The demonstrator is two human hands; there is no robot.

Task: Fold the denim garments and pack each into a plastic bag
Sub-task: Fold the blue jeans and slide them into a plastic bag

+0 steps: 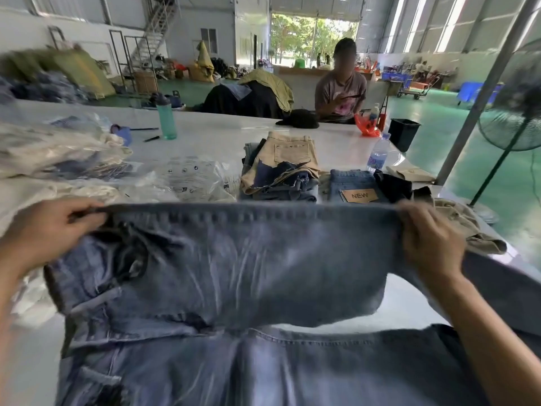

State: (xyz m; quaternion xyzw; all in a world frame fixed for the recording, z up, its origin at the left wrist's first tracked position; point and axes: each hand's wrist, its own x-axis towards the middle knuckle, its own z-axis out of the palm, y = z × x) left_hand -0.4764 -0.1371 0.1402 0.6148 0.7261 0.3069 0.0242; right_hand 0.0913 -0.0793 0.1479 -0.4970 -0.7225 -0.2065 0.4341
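Hands grip the jeans (234,259) by a folded edge: the left hand (49,230) and the right hand (430,238) each curl round one end, holding the denim up over the bench (210,133). Folding is under way; bagging remains. Beyond wait a stack of unbagged garments (281,171) and loose plastic bags (193,177). Bagged garments (58,153), apparently finished though blurred, lie at left.

Holding blue jeans (234,259) up over the white table (210,133).
My left hand (49,230) grips the fold at nine o'clock, my right hand (427,238) at three; folded garments (281,171) at twelve.
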